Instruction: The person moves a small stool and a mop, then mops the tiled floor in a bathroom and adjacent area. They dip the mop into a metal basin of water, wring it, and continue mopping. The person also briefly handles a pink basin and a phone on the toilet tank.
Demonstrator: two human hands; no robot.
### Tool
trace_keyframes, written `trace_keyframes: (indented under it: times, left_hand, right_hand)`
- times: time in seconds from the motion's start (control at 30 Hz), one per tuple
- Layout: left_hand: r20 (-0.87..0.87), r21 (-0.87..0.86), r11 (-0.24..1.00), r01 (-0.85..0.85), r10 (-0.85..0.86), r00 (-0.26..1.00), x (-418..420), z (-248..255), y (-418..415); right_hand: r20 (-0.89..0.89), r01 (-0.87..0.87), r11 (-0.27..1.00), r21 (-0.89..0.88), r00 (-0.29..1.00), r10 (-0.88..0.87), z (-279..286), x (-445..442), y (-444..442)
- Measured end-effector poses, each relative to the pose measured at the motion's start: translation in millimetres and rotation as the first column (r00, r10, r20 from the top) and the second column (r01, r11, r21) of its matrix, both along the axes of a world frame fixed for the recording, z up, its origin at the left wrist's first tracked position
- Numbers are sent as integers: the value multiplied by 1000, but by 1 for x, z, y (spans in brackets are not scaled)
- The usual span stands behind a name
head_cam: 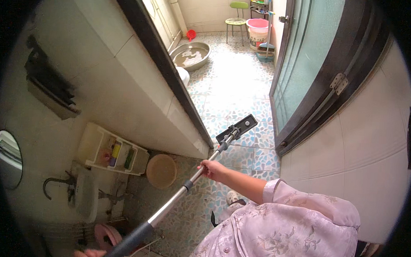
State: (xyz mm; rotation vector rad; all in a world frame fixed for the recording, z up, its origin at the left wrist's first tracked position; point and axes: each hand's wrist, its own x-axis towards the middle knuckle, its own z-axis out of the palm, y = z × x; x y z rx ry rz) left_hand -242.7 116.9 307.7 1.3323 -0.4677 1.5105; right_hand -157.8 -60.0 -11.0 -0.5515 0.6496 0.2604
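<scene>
A flat mop with a telescopic metal pole runs diagonally across the view. My right hand is closed around the middle of the pole, above a dark collar. At the bottom left edge, my left hand grips the black handle end and is partly cut off. The rectangular dark mop head lies beyond my right hand, over the patterned tile floor in the doorway; whether it touches the floor is unclear. No cloth pad shows on its visible face.
A dark door frame and a frosted glass door flank the doorway. Beyond stand a wide metal basin, a green chair and a pink tub. At left are a washbasin, a plastic rack and a round tan basin.
</scene>
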Motion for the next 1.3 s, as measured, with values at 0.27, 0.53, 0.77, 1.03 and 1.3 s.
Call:
trace_keyframes:
  times: [0.27,0.53,0.77,1.03,1.3]
  left_hand:
    - [-520,162,-440,883,-799,-302,120,24,-172]
    - [-457,106,-202,974,-880,-133,193,16,-317]
    - [-358,130,23,991,-931,68,279,12,-382]
    - [-282,349,188,918,-913,294,374,9,-444]
    - [-409,558,3,830,-869,278,493,-2,-544]
  right_hand:
    - [9,224,970,99,974,-226,0,62,-154]
    - [-16,266,953,146,964,-266,-9,156,-281]
    - [114,160,969,190,976,-184,18,271,-347]
    - [244,23,980,199,967,-72,69,421,-402]
    - [286,21,938,346,950,-127,106,565,-491]
